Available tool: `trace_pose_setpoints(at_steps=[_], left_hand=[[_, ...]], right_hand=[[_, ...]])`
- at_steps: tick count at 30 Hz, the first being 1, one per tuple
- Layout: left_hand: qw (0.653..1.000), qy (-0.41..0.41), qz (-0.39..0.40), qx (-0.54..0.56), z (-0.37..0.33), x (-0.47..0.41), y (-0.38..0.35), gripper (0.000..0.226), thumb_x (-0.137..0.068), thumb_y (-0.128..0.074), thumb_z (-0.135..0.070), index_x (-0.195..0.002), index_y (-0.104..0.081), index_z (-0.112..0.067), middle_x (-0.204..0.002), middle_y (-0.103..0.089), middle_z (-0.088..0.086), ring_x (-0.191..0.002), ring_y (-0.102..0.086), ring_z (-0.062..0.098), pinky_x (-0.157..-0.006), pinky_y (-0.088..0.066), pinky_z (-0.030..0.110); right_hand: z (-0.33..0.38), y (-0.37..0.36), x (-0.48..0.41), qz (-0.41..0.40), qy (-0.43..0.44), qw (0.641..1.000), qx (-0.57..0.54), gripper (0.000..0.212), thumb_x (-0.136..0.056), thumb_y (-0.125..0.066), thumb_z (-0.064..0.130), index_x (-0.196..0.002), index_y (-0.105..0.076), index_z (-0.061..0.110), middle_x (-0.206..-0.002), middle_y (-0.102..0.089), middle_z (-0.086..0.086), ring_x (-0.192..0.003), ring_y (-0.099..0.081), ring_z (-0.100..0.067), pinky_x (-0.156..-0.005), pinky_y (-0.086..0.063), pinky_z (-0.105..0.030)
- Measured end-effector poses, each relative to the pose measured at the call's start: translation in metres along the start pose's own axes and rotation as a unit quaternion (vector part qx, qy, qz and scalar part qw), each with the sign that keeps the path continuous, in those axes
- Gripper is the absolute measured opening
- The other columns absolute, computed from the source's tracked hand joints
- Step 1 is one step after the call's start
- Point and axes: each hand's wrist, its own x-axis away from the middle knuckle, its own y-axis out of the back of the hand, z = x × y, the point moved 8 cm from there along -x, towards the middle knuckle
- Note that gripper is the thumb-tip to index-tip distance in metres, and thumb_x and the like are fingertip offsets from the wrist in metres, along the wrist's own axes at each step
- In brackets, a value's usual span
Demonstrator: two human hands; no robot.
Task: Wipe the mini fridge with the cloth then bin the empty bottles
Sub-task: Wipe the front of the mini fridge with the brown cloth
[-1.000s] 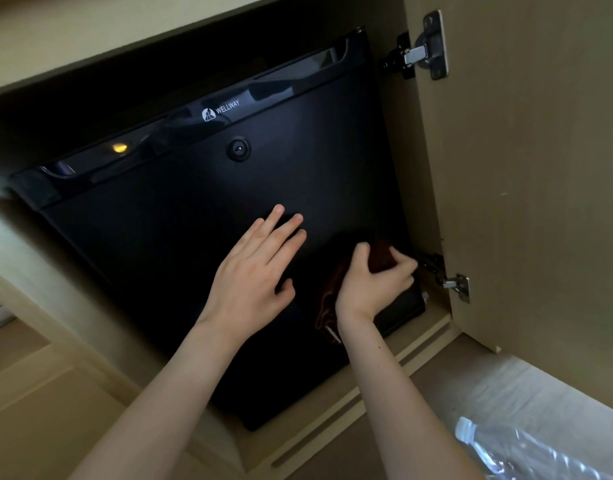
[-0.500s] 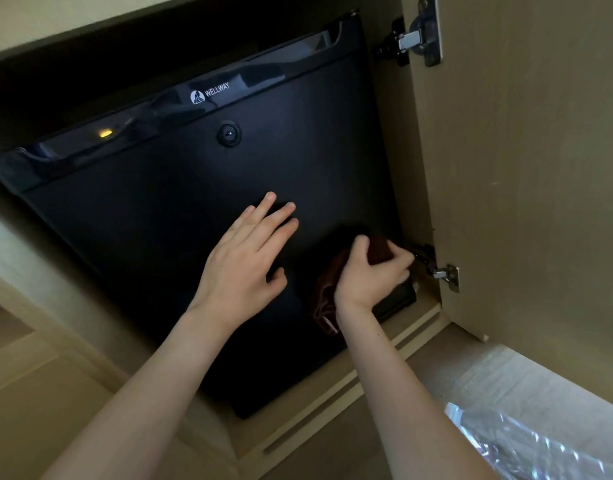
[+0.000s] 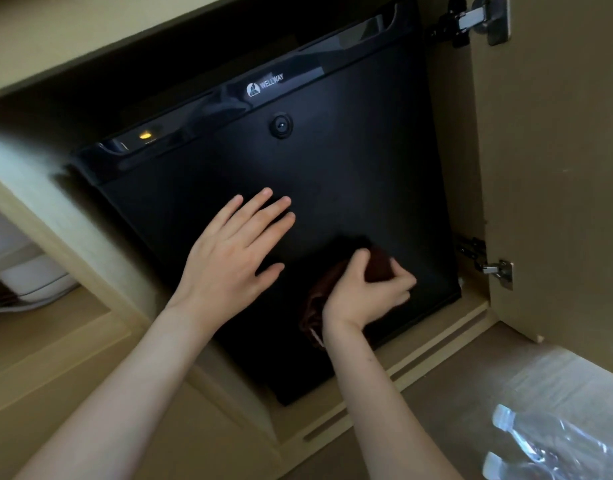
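Bottles [image 3: 540,445]: clear plastic empties lie at the lower right of the frame, well apart from both your hands. No bin is in view.
Right hand [image 3: 364,292]: your fingers curl round the cloth and press it to the lower right of the fridge door, probably to make a firm wiping pad.
Cloth [image 3: 378,268]: dark brown and bunched, with a tail hanging by your wrist.
Left hand [image 3: 232,251]: fingers spread flat on the door at mid-frame, holding nothing. It likely braces the door against your rubbing.
Mini fridge [image 3: 350,174]: black, door closed, set inside the wooden cabinet. Wiping looks underway.
Cabinet door [image 3: 558,168]: swung open at the right, giving you reach.
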Motion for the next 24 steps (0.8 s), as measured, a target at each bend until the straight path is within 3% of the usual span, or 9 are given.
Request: trace_pose_setpoints(at_steps=[2,5,8,10,12,15,18,24], left_hand=[[1.0,0.013,-0.003,0.008,0.008,0.004,0.005,0.071,-0.079,-0.078,-0.028,-0.144,-0.051,-0.013,-0.155,-0.044,0.007,-0.149,-0.029,0.025,-0.124,-0.016,0.039],[0.999,0.032,-0.003,0.016,0.011,0.011,0.008,0.071,-0.08,-0.078,-0.026,-0.144,-0.051,-0.013,-0.155,-0.043,0.006,-0.15,-0.028,0.024,-0.124,-0.016,0.039],[0.999,0.034,0.006,0.012,0.011,0.016,0.009,0.069,-0.081,-0.079,-0.023,-0.144,-0.052,-0.012,-0.155,-0.044,0.006,-0.149,-0.029,0.025,-0.124,-0.02,0.042],[1.0,0.026,0.012,0.005,0.013,0.016,0.012,0.069,-0.081,-0.079,-0.023,-0.143,-0.052,-0.012,-0.154,-0.045,0.006,-0.149,-0.03,0.026,-0.123,-0.022,0.042],[1.0,0.008,0.02,0.001,0.015,0.017,0.015,0.07,-0.08,-0.079,-0.022,-0.143,-0.052,-0.011,-0.154,-0.045,0.006,-0.148,-0.031,0.026,-0.123,-0.024,0.042],[1.0,0.0,0.023,-0.008,0.023,0.021,0.02,0.07,-0.079,-0.079,-0.022,-0.142,-0.052,-0.011,-0.154,-0.045,0.006,-0.148,-0.032,0.026,-0.122,-0.026,0.043],[1.0,0.007,0.025,-0.01,0.026,0.027,0.022,0.071,-0.079,-0.079,-0.022,-0.143,-0.052,-0.011,-0.154,-0.045,0.006,-0.148,-0.031,0.026,-0.122,-0.026,0.044],[0.999,0.016,0.036,-0.009,0.025,0.03,0.023,0.073,-0.077,-0.08,-0.019,-0.144,-0.05,-0.011,-0.154,-0.044,0.006,-0.149,-0.03,0.026,-0.122,-0.025,0.044]], right_hand=[[0.018,-0.015,0.033,0.041,0.059,0.997,-0.011,0.035,-0.076,-0.068,0.045,-0.102,-0.045,0.04,-0.103,-0.042,0.018,-0.086,-0.054,0.001,-0.07,-0.041,-0.005],[-0.001,-0.01,0.055,0.06,0.085,0.995,0.004,0.036,-0.078,-0.068,0.043,-0.105,-0.045,0.037,-0.103,-0.04,0.016,-0.088,-0.053,0.001,-0.065,-0.043,-0.006],[-0.057,0.023,0.054,0.02,-0.027,0.998,0.044,0.041,-0.085,-0.069,0.034,-0.116,-0.046,0.021,-0.111,-0.038,0.005,-0.088,-0.049,-0.008,-0.071,-0.044,-0.018],[-0.086,0.039,0.057,-0.006,-0.141,0.988,0.063,0.043,-0.088,-0.068,0.031,-0.121,-0.044,0.018,-0.117,-0.036,0.0,-0.097,-0.048,-0.019,-0.071,-0.047,-0.026],[-0.084,0.038,0.063,-0.014,-0.174,0.983,0.054,0.04,-0.089,-0.068,0.03,-0.119,-0.044,0.021,-0.116,-0.036,0.0,-0.098,-0.048,-0.021,-0.077,-0.051,-0.035],[-0.038,0.006,0.083,0.007,-0.094,0.996,-0.004,0.037,-0.083,-0.068,0.038,-0.111,-0.045,0.028,-0.107,-0.038,0.008,-0.09,-0.051,-0.015,-0.079,-0.05,-0.033],[0.007,-0.027,0.11,0.057,-0.005,0.997,-0.046,0.041,-0.077,-0.067,0.046,-0.109,-0.048,0.029,-0.104,-0.038,0.019,-0.089,-0.051,0.002,-0.072,-0.041,-0.006],[-0.026,-0.005,0.113,0.1,0.046,0.994,-0.009,0.041,-0.081,-0.069,0.039,-0.112,-0.046,0.026,-0.108,-0.04,0.003,-0.093,-0.049,0.007,-0.067,-0.044,-0.007]])
